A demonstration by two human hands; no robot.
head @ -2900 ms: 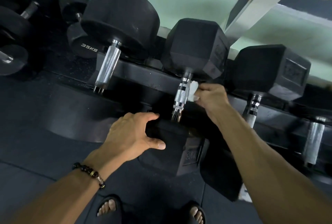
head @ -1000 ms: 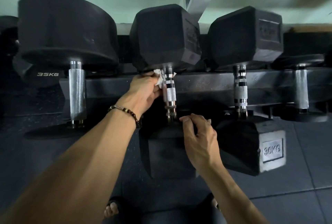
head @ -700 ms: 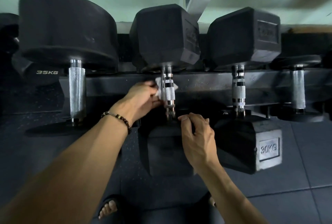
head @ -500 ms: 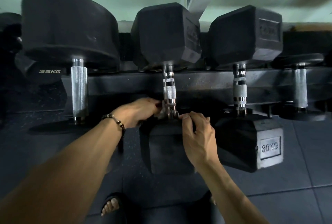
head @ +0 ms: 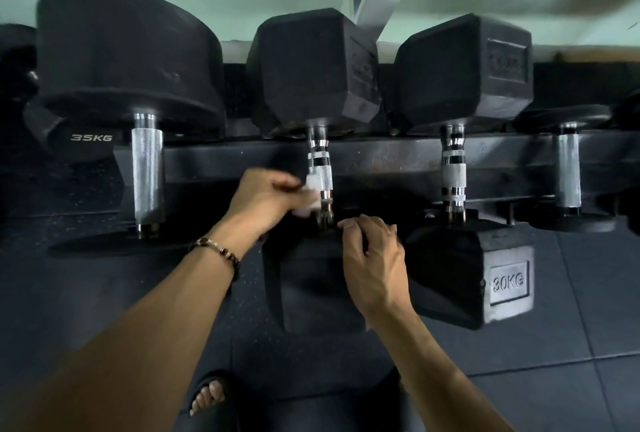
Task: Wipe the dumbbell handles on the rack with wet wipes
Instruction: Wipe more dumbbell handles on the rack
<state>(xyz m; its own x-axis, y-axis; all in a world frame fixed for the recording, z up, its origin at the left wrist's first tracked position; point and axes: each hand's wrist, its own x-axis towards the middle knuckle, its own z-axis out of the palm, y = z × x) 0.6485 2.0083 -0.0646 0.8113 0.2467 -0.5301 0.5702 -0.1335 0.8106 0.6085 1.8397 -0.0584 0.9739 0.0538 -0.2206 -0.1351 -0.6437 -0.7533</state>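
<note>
At centre frame the left hand (head: 266, 198) pinches a white wipe (head: 311, 192) against the left side of the middle handle (head: 320, 177), fingers curled on the cloth so that it rubs the knurled steel. Just below and right, the right hand (head: 375, 263) rests with loosely bent fingers on the near head (head: 311, 279), probably to steady the dumbbell on the rack (head: 388, 158).

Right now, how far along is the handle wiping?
Done: nothing shows for certain. In hand: left hand rubs a wipe on the middle handle; right hand steadies its near head. Left, seemingly: the 30KG handle and others.
</note>
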